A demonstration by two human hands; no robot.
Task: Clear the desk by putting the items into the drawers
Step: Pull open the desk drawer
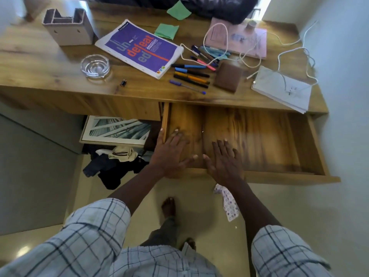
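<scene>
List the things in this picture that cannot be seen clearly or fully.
Head view only.
Too small to identify: small black object.
Cut off by the top edge: black glossy object.
Partly hidden by the desk front: framed picture.
Blurred, and partly covered by the left hand and right hand: drawer floor.

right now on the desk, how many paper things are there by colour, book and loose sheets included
green notes: 2
purple book: 1
pink sheet: 1
white paper stack: 1
total: 5
The teal thing under the pens is not counted, since it is unclear whether it is paper.
</scene>
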